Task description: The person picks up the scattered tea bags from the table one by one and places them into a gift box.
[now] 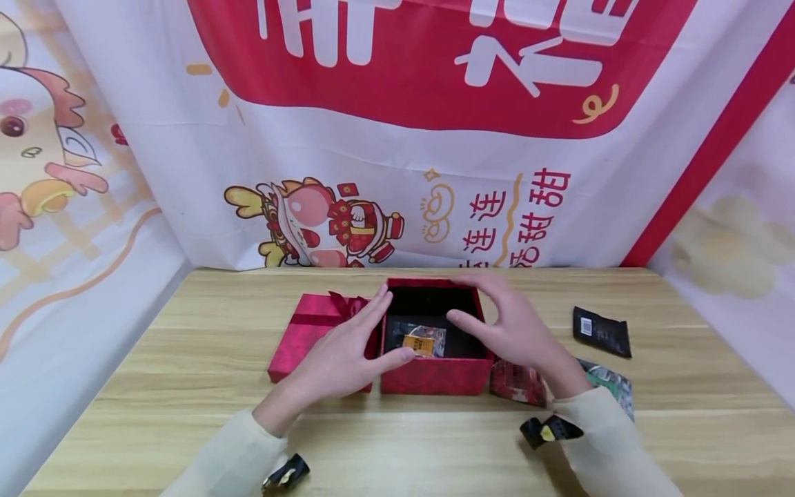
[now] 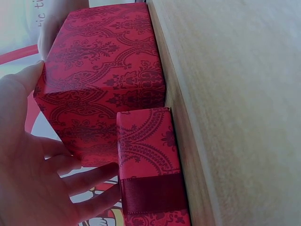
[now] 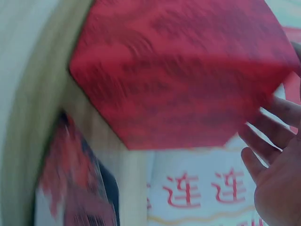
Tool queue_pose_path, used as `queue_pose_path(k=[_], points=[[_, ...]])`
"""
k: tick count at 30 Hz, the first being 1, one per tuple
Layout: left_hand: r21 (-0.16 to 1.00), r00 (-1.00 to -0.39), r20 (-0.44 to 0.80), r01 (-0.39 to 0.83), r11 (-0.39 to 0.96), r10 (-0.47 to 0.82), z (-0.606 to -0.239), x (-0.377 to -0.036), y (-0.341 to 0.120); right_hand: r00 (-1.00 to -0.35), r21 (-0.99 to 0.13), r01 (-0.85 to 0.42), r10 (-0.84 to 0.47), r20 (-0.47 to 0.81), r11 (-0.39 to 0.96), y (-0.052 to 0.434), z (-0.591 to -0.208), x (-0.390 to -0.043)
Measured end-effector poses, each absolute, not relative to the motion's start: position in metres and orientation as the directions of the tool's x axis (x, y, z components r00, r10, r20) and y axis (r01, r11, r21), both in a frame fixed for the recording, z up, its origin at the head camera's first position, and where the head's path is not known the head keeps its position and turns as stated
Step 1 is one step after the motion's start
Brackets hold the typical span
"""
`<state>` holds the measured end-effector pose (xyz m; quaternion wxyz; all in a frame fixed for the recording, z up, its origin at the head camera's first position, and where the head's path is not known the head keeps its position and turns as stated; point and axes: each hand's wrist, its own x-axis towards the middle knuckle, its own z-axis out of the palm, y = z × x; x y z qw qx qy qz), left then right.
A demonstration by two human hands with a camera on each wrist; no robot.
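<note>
A red patterned gift box [image 1: 435, 377] stands without its lid on the table, its inside black. One small clear packet with an orange label [image 1: 422, 342] lies in it. My left hand [image 1: 341, 355] is at the box's left side, fingers extended along the wall and thumb over the front left corner. In the left wrist view its fingers lie beside the box [image 2: 103, 52]. Across the box, my right hand [image 1: 512, 321] hovers at the right rim, thumb over the opening, fingers loosely bent beside the wall [image 3: 174, 103]. Neither hand holds anything.
Left of the box lies its red lid [image 1: 304, 335] with a dark red ribbon bow [image 1: 346, 305]. To the right are a red packet [image 1: 518, 384], a green and silver packet [image 1: 611, 383] partly behind the right wrist, and a black packet [image 1: 601, 334]. A printed cloth hangs behind the table.
</note>
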<state>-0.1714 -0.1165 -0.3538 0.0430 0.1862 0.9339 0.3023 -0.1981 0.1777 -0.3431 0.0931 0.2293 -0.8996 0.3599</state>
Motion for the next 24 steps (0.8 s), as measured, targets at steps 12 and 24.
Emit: queue_pose_path(k=[12,24], points=[[0.575,-0.928,0.047,0.328,0.75,0.369,-0.354,-0.171,-0.115,-0.941,-0.658,-0.319,-0.146,0.305,0.682,0.262,-0.323,-0.196],[0.579,-0.927,0.037,0.324,0.748,0.373,-0.354,-0.172,-0.114,-0.957,-0.672,-0.213,-0.015,0.288,0.71,0.333,-0.339,-0.204]])
